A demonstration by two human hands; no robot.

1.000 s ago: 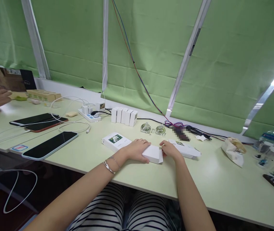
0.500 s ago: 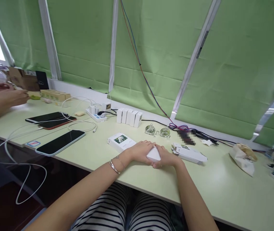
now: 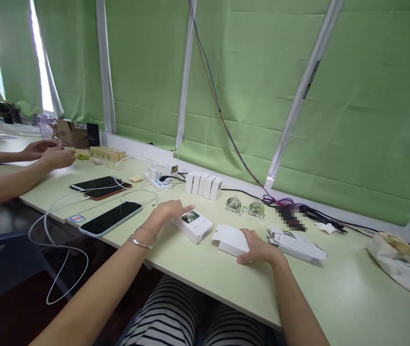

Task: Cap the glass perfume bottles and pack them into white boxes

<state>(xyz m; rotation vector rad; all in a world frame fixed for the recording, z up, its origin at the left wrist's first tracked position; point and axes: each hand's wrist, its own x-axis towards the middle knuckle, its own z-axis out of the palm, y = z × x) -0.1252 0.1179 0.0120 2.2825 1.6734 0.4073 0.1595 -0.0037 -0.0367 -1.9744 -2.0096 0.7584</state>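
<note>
Just below the middle of the frame, the plain white box [image 3: 229, 239] lies on the table [image 3: 205, 264] with its right end between the thumb and fingers of the right hand [image 3: 257, 246], which are clamped on it. Left of it, the printed white box [image 3: 196, 226] sits by the left hand [image 3: 169, 210] — thumb outstretched at its far edge, the other fingers too hidden to tell whether they grip.

One head-worn view | looks forward and down | lap [image 3: 165, 312] near, 6 o'clock | table [image 3: 349, 293] close, mid-dial | green blinds [image 3: 259, 72] beyond, 12 o'clock
</note>
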